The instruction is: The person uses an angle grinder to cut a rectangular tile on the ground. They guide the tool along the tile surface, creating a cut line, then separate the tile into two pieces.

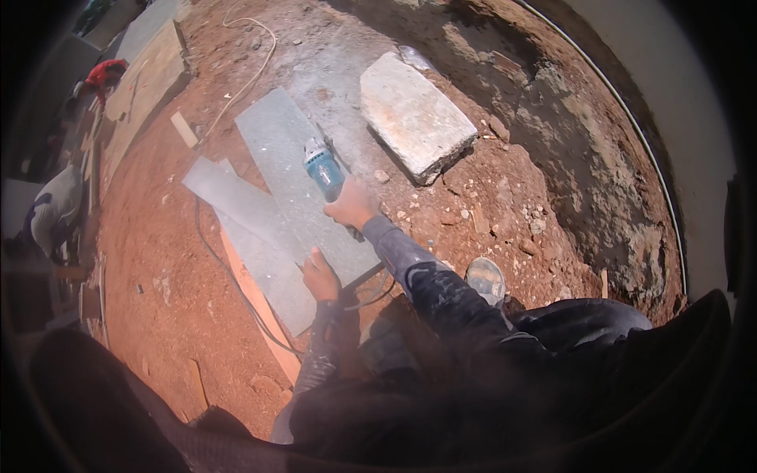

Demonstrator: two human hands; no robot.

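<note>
My right hand (354,204) is wrapped round the body of a teal angle grinder (322,169). The grinder's head and disc are over the right edge of a long grey stone slab (276,126), with pale dust around it. Near the slab's close end, my left hand (321,277) rests against the stone with fingers stretched out and apart. Beneath and to the left lies a second pale grey slab (244,213), partly covered by the first. A dark cord (229,272) curves over it.
A thick, whitish stone block (416,110) lies to the right, before a rough earth trench (583,150). Orange-brown planking (260,296) shows under the slabs. My shoe (485,281) stands on rubble. People work far left, one in red (106,72), beside large panels (146,91).
</note>
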